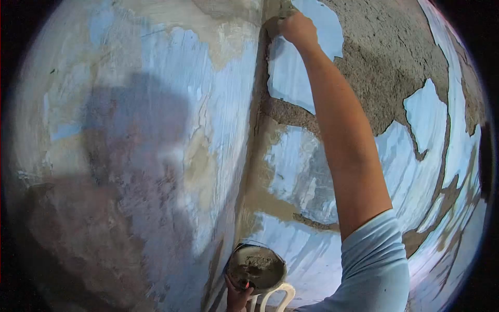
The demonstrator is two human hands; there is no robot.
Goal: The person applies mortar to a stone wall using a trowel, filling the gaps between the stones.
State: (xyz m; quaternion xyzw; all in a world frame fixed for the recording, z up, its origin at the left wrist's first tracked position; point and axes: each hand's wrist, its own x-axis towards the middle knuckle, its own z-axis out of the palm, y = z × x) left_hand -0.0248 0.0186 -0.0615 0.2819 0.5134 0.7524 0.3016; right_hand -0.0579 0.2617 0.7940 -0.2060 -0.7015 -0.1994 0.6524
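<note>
My right hand (300, 30) is raised high at the wall corner (254, 119), at the end of my outstretched arm. Its fingers are closed round the handle of a tool whose far part is dark and hard to make out against the wall. Low in the view, my left hand (237, 297) grips the near rim of a round bowl (281, 270). Grey, wet-looking mortar (258, 262) lies in the bowl.
Peeling light blue paint and rough grey plaster (390, 57) cover the right wall. The left wall (156, 130) is patchy and carries a shadow. A pale plastic chair back (283, 294) stands beside the bowl at the bottom.
</note>
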